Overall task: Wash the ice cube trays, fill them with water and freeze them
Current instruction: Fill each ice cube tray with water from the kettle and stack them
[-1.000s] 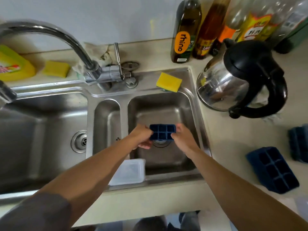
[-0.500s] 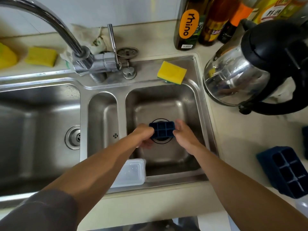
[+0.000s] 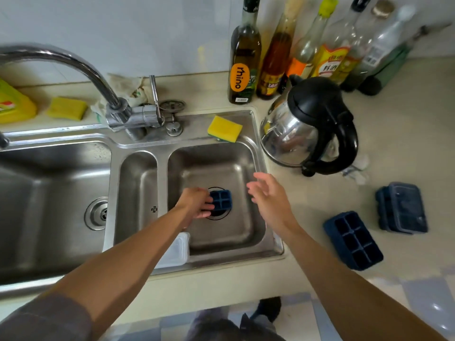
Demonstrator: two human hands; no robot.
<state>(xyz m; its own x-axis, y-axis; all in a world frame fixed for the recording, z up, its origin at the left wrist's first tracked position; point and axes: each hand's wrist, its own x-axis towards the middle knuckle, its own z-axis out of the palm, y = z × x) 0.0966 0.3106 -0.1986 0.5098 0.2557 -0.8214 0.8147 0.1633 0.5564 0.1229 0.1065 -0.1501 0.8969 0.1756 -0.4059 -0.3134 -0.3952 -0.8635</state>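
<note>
Left grip (image 3: 197,203) is clamped on the left end of a small dark blue ice cube tray (image 3: 222,202), fingers curled round its edge. The tray sits level with its cells facing up, low inside the sink (image 3: 162,143), in the square basin nearest the kettle (image 3: 307,126), right over the drain (image 3: 216,217). Right grip (image 3: 268,195) is apart, fingers spread and relaxed, holding nothing; it hangs above the basin's right side, just beside the tray but not touching it.

A second tray (image 3: 353,243) of the same blue lies cells up on the table (image 3: 406,143) to the right of the sink, and a stack of trays (image 3: 401,207) under a clear lid stands near it. A yellow sponge (image 3: 224,128) rests on the sink's back rim. A clear plastic box (image 3: 176,251) sits on the front rim, partly hidden by the left forearm. The tap (image 3: 73,67) arches toward the large basin, and bottles (image 3: 245,57) line the wall behind the kettle.
</note>
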